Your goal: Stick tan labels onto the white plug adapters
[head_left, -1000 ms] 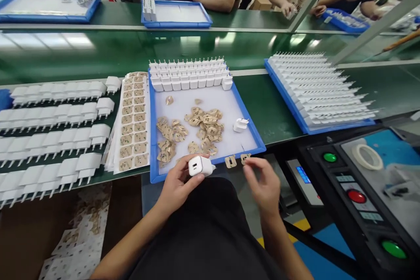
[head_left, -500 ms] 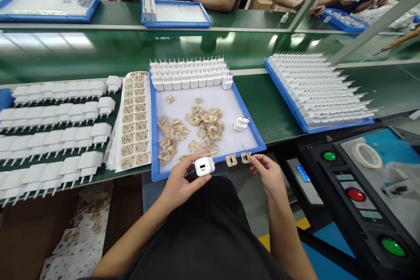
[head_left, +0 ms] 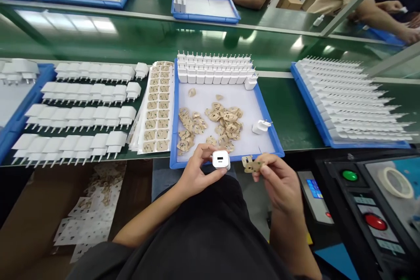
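Charger plug (head_left: 221,160), a smooth white rounded block with its dark port facing up, sits pinched in the left hand (head_left: 197,175) grip at the near rim of the blue tray (head_left: 271,129). At its 3 o'clock, the right hand (head_left: 278,181) grip pinches a thin tan sticker (head_left: 252,165). More tan stickers (head_left: 210,124) lie heaped on the tray's matte white floor at 12 o'clock, on the glossy green surface (head_left: 288,113).

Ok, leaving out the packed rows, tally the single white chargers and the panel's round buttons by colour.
Held charger, in the left hand: 1
Loose charger, alone on the blue tray: 1
Green button: 1
Red button: 1
Total: 4
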Demonstrator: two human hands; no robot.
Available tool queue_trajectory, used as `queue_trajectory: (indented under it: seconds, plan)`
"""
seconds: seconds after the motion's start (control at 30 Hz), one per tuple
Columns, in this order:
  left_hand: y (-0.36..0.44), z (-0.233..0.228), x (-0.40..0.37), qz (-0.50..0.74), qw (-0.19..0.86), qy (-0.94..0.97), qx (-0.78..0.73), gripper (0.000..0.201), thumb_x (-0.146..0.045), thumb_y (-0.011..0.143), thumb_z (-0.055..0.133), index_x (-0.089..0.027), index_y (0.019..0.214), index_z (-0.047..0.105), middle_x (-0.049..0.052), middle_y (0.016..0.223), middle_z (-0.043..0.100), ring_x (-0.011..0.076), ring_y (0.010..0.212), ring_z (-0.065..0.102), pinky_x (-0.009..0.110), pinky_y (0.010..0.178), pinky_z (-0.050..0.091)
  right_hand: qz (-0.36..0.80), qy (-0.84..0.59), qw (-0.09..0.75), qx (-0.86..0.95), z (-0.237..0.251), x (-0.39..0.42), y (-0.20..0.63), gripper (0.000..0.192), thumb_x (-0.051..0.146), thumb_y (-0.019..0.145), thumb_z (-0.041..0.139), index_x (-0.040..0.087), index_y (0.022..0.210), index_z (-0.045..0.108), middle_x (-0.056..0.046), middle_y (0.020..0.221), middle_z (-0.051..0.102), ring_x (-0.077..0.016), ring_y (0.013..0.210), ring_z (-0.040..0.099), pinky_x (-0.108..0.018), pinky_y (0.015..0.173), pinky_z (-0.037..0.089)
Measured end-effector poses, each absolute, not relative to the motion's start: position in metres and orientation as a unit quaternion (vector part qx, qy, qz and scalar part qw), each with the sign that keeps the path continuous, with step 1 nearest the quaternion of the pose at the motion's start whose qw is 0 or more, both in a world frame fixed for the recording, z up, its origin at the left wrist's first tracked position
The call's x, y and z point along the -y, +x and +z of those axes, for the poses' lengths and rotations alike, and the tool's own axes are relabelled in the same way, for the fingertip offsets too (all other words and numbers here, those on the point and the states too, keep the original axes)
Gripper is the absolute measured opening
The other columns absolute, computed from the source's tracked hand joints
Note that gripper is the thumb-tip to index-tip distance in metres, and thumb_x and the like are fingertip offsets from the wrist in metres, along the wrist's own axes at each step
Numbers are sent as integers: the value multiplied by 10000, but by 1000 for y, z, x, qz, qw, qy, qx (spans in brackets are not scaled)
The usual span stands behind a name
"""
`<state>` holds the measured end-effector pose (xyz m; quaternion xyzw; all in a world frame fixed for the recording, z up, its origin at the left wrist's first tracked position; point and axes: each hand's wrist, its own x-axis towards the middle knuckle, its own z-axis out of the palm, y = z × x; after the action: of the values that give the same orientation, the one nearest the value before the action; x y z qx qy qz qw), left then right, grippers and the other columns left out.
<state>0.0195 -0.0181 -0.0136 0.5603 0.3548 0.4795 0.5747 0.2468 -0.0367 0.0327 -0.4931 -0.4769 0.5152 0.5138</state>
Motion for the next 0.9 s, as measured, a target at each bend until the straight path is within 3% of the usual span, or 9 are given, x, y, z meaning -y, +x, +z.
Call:
queue_trajectory:
  seconds: [0.3,0.4,0.5,0.57,0.9]
  plan:
    - [-1,-15,19,527,548,556,-335,456,-375,890,737,-231,1268,527,95,1145,663,206,1036,677,311,876,557,698,-373,449,413,24,9,178,228,388,818,797,211,789,656,12,689,592,-118,560,545,-232,480,454]
    - [-8,-16,19,539,480,584,-372,484,-410,854,775,-236,1272,602,92,1150,623,214,1047,654,320,884,564,725,-362,436,391,21,8,169,238,399,808,810,209,785,667,9,697,615,-116,571,556,-224,486,468]
    - [-18,-14,19,528,364,639,-424,512,-393,839,793,-255,1311,647,91,1140,621,236,1087,637,360,930,562,712,-374,437,402,18,10,169,204,374,817,814,219,804,682,23,692,624,-100,563,560,-213,513,482]
    - [-26,-11,21,514,319,671,-430,590,-345,847,792,-262,1396,591,91,1150,666,238,1097,660,376,966,561,681,-392,442,434,16,10,172,139,332,849,795,235,839,696,33,680,628,-95,587,583,-204,560,502]
    - [-38,2,20,509,271,711,-403,462,-197,894,730,-207,1330,577,131,1284,714,227,1214,681,363,1065,543,590,-415,440,535,30,1,165,58,265,875,765,240,869,712,19,768,683,-112,659,651,-214,620,536]
